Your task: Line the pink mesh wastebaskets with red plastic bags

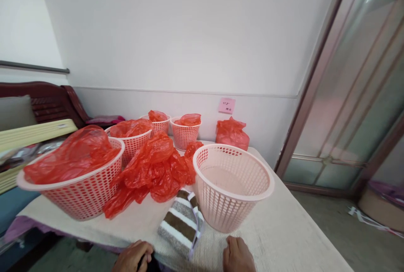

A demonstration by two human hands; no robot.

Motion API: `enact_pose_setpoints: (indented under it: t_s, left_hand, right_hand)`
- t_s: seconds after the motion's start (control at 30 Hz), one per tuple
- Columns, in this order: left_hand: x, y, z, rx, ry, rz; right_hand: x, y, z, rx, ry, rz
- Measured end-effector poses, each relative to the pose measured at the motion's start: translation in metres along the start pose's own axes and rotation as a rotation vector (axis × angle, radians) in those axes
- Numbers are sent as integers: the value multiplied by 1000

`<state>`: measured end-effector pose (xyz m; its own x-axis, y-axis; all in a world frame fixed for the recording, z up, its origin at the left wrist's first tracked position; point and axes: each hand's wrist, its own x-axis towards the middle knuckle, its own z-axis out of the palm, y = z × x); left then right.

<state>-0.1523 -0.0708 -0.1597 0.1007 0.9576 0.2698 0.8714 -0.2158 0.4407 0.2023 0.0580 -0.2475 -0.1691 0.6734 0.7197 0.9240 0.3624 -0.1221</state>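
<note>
Background: a white wall (pixel 189 44) bearing a pink note (pixel 226 105); in front of it, a covered worktop (pixel 293 225). At the near edge, the left hand (pixel 134 257) and the right hand (pixel 239 255) are held apart, fingers curled inward. In neither grip is anything seen to be pinched; the palms are hidden. The right basket (pixel 227 204) is placed just beyond the right hand, towards the right edge. A striped cloth (pixel 181 223) is laid between the hands, one corner towards the near edge; contact with the basket cannot be confirmed. Red bags (pixel 158 169) are heaped behind the cloth, alongside the left basket (pixel 85 200), which is set by the near left corner.

Risks, as judged:
1. Right basket could be tipped by a forward knock, its base being narrower than its rim.
2. Cloth could be dragged off the near edge if snagged by a wrist.
3. Bags could be torn or drawn out in clumps, the film being thin and crumpled together.
4. Left basket could be toppled past the corner if the bags were tugged sideways.
</note>
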Motion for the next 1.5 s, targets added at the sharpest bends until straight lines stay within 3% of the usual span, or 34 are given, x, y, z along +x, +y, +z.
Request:
enact_pose_setpoints:
  t_s: [0.3,0.57,1.13,1.33,1.5]
  left_hand:
    - [-6,6,2,-8,2,-46]
    - [-7,7,3,-11,10,-70]
    - [-13,3,-2,-25,35,-89]
    - [-8,1,6,-4,-19,-84]
    - [6,18,8,45,-133,-85]
  right_hand:
    - [0,-6,-9,25,-82,50]
    - [0,-9,-12,22,-38,40]
    - [5,-25,-29,8,-153,182]
    - [7,-27,-30,32,-129,214]
    - [8,-28,-30,55,-89,225]
